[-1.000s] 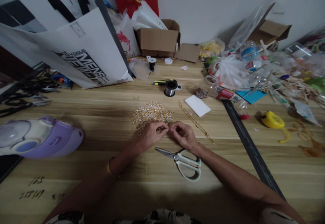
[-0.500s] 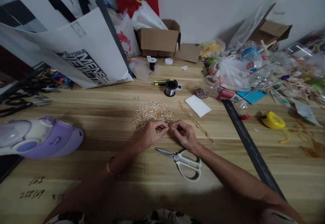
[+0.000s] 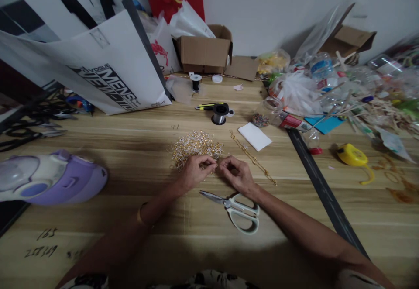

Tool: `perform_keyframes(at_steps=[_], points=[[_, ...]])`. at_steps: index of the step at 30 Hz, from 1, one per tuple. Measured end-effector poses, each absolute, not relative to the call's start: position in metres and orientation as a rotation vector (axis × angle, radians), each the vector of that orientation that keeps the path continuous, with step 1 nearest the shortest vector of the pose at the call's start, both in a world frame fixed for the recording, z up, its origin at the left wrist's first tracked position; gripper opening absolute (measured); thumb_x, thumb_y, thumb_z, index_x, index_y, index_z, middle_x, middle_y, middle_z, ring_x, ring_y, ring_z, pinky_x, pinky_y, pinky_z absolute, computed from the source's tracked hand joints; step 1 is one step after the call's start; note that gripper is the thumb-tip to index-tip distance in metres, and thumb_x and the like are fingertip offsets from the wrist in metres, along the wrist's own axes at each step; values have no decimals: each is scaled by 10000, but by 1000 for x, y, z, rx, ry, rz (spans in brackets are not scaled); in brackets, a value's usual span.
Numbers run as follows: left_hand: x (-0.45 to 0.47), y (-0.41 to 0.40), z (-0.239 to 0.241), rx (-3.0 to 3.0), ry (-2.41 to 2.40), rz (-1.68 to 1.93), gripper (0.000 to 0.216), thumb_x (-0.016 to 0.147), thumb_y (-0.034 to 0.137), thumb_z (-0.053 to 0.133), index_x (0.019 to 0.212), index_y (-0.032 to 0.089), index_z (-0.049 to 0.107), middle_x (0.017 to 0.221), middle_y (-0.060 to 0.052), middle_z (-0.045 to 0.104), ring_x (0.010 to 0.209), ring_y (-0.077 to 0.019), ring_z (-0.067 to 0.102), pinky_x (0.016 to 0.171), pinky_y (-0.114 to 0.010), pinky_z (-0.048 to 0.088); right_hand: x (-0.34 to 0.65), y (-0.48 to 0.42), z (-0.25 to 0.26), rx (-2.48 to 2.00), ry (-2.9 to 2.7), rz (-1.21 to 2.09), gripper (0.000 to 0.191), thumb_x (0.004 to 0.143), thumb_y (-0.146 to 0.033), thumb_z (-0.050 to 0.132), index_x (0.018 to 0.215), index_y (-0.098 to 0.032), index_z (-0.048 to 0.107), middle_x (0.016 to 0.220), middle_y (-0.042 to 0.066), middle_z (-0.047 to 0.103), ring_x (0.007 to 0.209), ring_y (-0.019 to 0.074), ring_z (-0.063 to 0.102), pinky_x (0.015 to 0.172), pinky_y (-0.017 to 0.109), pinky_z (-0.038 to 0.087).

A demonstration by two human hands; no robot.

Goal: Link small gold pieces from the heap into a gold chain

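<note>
My left hand [image 3: 196, 172] is closed in a pinch at the near edge of a pile of small gold and silver beads or rings [image 3: 193, 144]. Facing it, my right hand [image 3: 238, 174] also pinches with thumb and forefinger, its fingertips almost meeting the left ones. Whatever lies between the fingertips is too small to make out. A pair of scissors [image 3: 244, 212] with pale handles rests below the right hand, blades toward the left. Beyond that hand, a gold chain [image 3: 253, 158] lies stretched on the table beside a folded white paper [image 3: 254, 136].
A spool of fine wire [image 3: 220, 113] and a yellow-black cutter [image 3: 206, 106] lie beyond the pile. At left stand a purple and white appliance [image 3: 65, 180] and a large paper bag [image 3: 127, 70]. Right, a yellow tape measure [image 3: 352, 156] lies near heaped bottles and plastic bags [image 3: 297, 91].
The left fingertips have shifted very slightly while staying pinched. Both hands otherwise keep the same place, and the things on the table have not moved.
</note>
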State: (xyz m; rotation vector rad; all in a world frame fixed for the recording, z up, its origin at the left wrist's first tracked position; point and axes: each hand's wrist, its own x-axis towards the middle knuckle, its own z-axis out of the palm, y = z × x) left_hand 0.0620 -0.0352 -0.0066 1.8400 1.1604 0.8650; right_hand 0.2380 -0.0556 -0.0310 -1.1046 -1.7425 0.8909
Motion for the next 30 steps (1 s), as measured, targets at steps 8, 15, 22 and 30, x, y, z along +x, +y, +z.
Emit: perform_keyframes(at_steps=[8, 15, 22, 30], points=[[62, -35, -4, 1838, 1157, 879, 76, 730, 133, 590, 706, 143, 662, 683, -16, 692, 635, -115, 613, 613, -203, 477, 238, -56, -30, -1113, -1735, 912, 145, 844, -282, 542, 764, -163, 564, 630, 7, 552, 575, 115, 493, 532, 227, 411], [62, -35, -7, 1796, 1127, 862, 76, 736, 127, 583, 706, 129, 654, 660, -19, 676, 622, -111, 603, 599, -196, 461, 238, -56, -31, -1089, -1724, 936, 116, 835, -256, 550, 773, -160, 569, 642, 6, 564, 571, 109, 498, 533, 220, 408], [63, -34, -9, 1774, 1129, 866, 79, 734, 137, 584, 703, 122, 655, 667, -28, 675, 621, -111, 599, 596, -198, 456, 237, -57, -28, -1098, -1720, 941, 128, 832, -269, 553, 772, -157, 570, 632, 4, 560, 566, 111, 501, 529, 219, 411], [61, -34, -9, 1758, 1132, 864, 83, 731, 147, 580, 697, 118, 649, 658, -32, 668, 613, -115, 586, 584, -206, 453, 238, -57, -31, -1090, -1737, 922, 118, 833, -259, 551, 764, -164, 559, 637, 8, 569, 554, 106, 496, 512, 215, 403]])
